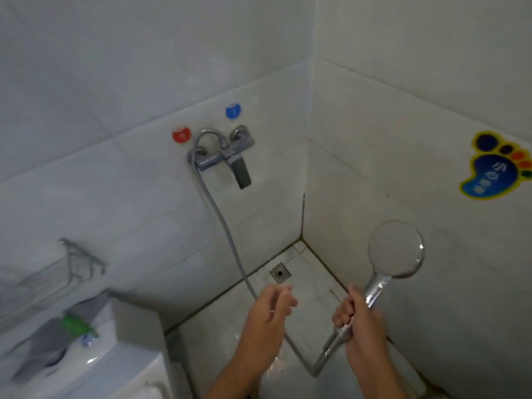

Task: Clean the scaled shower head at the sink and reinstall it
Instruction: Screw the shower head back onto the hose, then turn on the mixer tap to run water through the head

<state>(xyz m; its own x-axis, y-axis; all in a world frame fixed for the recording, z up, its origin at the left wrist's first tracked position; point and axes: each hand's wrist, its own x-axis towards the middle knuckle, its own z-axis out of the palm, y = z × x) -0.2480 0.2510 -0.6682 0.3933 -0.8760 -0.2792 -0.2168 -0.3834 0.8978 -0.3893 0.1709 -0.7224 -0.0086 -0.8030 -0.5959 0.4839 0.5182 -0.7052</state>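
Note:
My right hand (pixel 361 315) grips the handle of the chrome shower head (pixel 395 249), whose round face tilts up toward the right wall. A grey hose (pixel 227 234) runs from the wall mixer tap (pixel 227 156) down behind my left hand, loops near the floor and joins the handle base below my right fist. My left hand (pixel 272 308) hovers to the left of the handle, fingers loosely curled, holding nothing I can see.
Red (pixel 181 135) and blue (pixel 233 110) markers sit on the tiles above the tap. A floor drain (pixel 279 272) lies in the corner. A toilet cistern (pixel 95 355) with a green item on top stands lower left, under a wire rack (pixel 80 260). A foot-shaped sticker (pixel 495 168) marks the right wall.

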